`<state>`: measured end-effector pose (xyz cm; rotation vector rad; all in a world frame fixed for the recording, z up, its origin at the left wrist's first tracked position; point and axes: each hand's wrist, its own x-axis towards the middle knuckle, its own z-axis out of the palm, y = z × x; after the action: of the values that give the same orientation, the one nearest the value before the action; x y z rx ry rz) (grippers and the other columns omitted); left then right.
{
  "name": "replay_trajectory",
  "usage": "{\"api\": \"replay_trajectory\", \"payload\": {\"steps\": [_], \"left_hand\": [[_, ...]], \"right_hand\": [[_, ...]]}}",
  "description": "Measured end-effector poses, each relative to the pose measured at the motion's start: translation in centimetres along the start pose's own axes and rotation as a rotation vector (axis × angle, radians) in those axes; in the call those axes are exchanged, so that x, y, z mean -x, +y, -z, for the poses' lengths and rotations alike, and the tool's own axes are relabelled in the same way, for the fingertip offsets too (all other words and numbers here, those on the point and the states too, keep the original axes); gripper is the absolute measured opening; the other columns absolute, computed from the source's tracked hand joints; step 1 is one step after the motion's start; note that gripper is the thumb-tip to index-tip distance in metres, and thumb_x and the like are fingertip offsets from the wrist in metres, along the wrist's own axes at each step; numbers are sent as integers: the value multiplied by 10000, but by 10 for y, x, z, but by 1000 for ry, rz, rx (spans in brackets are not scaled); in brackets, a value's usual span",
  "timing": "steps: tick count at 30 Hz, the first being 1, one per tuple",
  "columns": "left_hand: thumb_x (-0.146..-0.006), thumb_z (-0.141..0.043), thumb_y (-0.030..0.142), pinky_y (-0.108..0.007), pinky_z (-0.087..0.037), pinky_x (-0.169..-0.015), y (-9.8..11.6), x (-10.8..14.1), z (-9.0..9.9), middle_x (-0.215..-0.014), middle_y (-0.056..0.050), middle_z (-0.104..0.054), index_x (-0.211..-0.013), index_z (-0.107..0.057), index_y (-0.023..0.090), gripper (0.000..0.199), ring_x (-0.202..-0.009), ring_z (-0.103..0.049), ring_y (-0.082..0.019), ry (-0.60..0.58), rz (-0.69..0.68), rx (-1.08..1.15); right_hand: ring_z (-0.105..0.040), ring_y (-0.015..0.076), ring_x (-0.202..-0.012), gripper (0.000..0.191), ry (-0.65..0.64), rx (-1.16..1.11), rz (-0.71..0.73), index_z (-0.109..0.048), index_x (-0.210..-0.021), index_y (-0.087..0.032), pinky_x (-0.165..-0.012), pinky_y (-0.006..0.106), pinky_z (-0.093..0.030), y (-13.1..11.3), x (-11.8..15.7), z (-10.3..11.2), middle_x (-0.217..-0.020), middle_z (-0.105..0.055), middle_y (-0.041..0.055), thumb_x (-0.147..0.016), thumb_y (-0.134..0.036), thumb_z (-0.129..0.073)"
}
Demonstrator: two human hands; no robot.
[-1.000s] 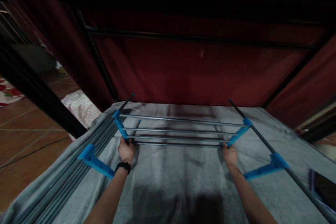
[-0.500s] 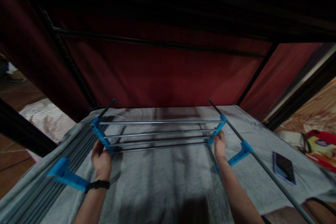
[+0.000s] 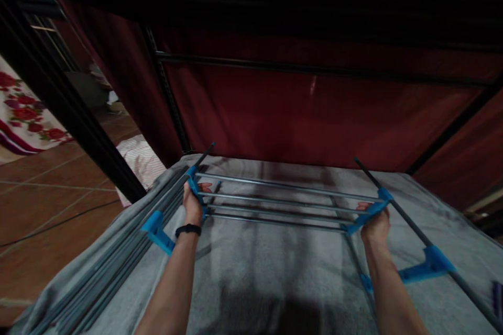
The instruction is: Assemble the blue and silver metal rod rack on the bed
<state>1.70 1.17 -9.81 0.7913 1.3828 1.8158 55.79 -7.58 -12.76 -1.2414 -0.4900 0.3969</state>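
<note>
A partly assembled rack of grey metal tubes (image 3: 275, 200) with blue plastic end brackets lies ahead of me. My left hand (image 3: 192, 205), with a dark band on the wrist, grips the left blue bracket (image 3: 194, 180), its fingers reaching behind it. My right hand (image 3: 375, 226) is closed around the right blue bracket (image 3: 369, 214), fingertips showing on its inner side. Several parallel tubes run between these brackets. Nearer me, another blue bracket (image 3: 157, 231) is on the left and one (image 3: 428, 264) sits on the long right-hand tube (image 3: 411, 227).
Several loose grey tubes (image 3: 113, 267) lie along the left on a grey cloth (image 3: 243, 272). Dark metal posts (image 3: 78, 99) and red sheeting (image 3: 275, 115) enclose the far side. Beyond the left edge are a tiled floor (image 3: 58, 188) and a striped cloth (image 3: 141, 162).
My view has swung left, so the rack sits further right in it. My left hand has slid up its bracket, and my right hand has wrapped further around the right bracket.
</note>
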Motion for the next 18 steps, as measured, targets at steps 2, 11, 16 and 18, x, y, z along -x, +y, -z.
{"api": "replay_trajectory", "payload": {"steps": [2,11,16,18], "left_hand": [[-892,-327,696,-295,-458,-496,-2,0,1,-610,-67,-665,-711,-643,205,612,-500,-590,-190,8,0,-12],[-816,-426,453,-262,-319,-440,-6,3,2,-412,-10,-445,-541,-569,216,390,-403,-415,-144,67,-63,-159],[-814,-425,418,-261,-301,-451,-9,2,-2,-468,-1,-449,-546,-517,225,343,-437,-395,-134,140,-69,-169],[-822,-422,416,-263,-307,-462,-10,2,-3,-498,2,-458,-564,-517,223,335,-459,-401,-133,169,-69,-169]], "right_hand": [[-575,159,-633,270,60,64,-20,-612,-712,-208,-643,299,-468,2,0,-1,-676,-607,2,-783,-414,-453],[-542,193,-627,163,212,184,-107,-591,-640,-210,-577,319,-410,-7,5,-8,-642,-595,29,-679,-270,-444],[-537,204,-618,163,207,163,-79,-603,-616,-241,-570,350,-435,-4,6,-8,-626,-582,32,-653,-287,-452],[-524,213,-618,163,182,137,-80,-599,-601,-262,-547,362,-428,-3,6,-7,-625,-576,42,-667,-305,-456]]}}
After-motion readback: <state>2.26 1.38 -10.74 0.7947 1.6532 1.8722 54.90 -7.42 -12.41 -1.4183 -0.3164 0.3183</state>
